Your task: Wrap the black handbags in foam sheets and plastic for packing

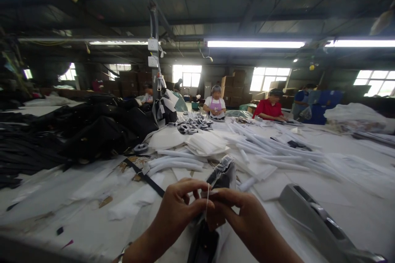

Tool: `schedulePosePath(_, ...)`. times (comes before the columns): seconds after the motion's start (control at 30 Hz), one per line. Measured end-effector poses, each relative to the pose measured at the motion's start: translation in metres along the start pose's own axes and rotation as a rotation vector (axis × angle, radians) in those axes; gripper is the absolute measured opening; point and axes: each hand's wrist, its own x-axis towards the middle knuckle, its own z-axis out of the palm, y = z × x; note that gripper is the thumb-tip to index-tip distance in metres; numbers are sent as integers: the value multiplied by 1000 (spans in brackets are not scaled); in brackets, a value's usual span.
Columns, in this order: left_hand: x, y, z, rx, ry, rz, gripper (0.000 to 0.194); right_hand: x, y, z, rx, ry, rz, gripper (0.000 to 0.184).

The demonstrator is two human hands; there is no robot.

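So, left hand (182, 203) has thumb and index just slightly parted, with a thin white string (207, 197) across the tips; can't tell if it's gripped. Right hand (243, 209) is pinched closed on a small white piece (205, 193). Near centre, right below, a black item (202, 244) sits partly in whitish wrapping (226, 162). Far right: cloudy plastic bag (354, 113), contents blurry. Cardboard boxes (234, 87) are stacked far back, insides hidden.

Factory workshop — worktable (335, 141) heaped with white tubes (271, 144), co-workers (268, 109) opposite, stacked cartons (237, 90), strip lights (256, 44) overhead.
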Motion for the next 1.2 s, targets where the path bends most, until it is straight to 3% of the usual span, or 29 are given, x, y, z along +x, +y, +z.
schedulePosePath(0.17, 0, 16, -7, 197, -189, 216, 36, 4, -8, 0, -138, -83, -87, 16)
schedulePosePath(0.3, -7, 12, -8, 314, -137, 390, 72, 2, -2, 2, 198, -85, -37, 16)
schedulePosePath(0.43, -21, 6, -1, 379, -70, 462, 87, -7, 14, 6, 571, -61, 120, 47)
schedulePosePath(0.5, -26, 6, 1, 395, -48, 473, 86, -8, 18, 6, 613, 5, 155, 44)
schedulePosePath(0.6, -27, 9, 2, 384, -57, 482, 95, -4, 13, 1, 397, 91, 34, 26)
schedulePosePath(0.7, -24, 13, -1, 391, -87, 487, 103, 5, 0, -7, 144, -95, -76, 30)
schedulePosePath(0.8, -21, 15, -3, 439, -84, 486, 109, 14, -8, -17, 14, -307, -43, 34)
schedulePosePath(1.0, -22, 15, -1, 478, -111, 494, 110, 25, -3, -24, 0, -497, -38, 11)
schedulePosePath(1.07, -22, 14, -2, 491, -77, 464, 110, 25, -2, -22, -48, -433, -93, 14)
schedulePosePath(1.2, -23, 6, -6, 481, -18, 356, 110, 19, 5, -13, -54, -134, -227, 11)
